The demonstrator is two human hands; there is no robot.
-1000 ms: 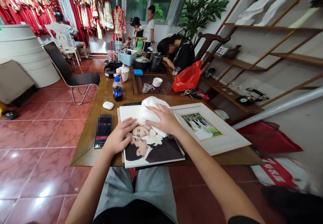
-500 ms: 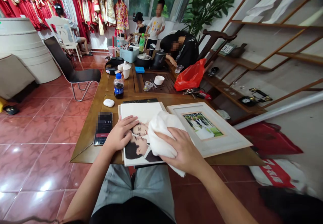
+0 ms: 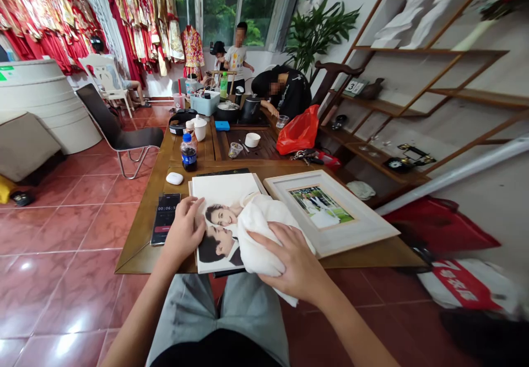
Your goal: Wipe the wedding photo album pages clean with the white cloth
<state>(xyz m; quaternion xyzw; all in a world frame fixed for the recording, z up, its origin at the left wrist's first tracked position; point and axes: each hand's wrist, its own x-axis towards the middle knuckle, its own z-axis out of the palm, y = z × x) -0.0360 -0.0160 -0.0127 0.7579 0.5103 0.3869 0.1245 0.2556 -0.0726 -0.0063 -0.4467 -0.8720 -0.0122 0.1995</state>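
A large wedding portrait print (image 3: 225,190) lies on the wooden table (image 3: 140,257), its white upper part bare. My left hand (image 3: 179,233) rests flat on its left side, fingers apart, beside the two faces. My right hand (image 3: 287,259) grips a crumpled white cloth (image 3: 260,240) and presses it on the print's lower right, where it hides part of the picture. To the right, a white-framed wedding photo (image 3: 322,207) lies close to the print, its edge partly under the cloth.
A phone (image 3: 164,219) showing a timer and a white earbud case (image 3: 174,178) lie left of the print. Farther along the table are a cola bottle (image 3: 189,152) and a tea tray (image 3: 248,149). A person (image 3: 285,91) leans over the far end.
The cloth and my right hand have moved down the print toward me since the oldest frame. My left hand has stayed in about the same place on the print.
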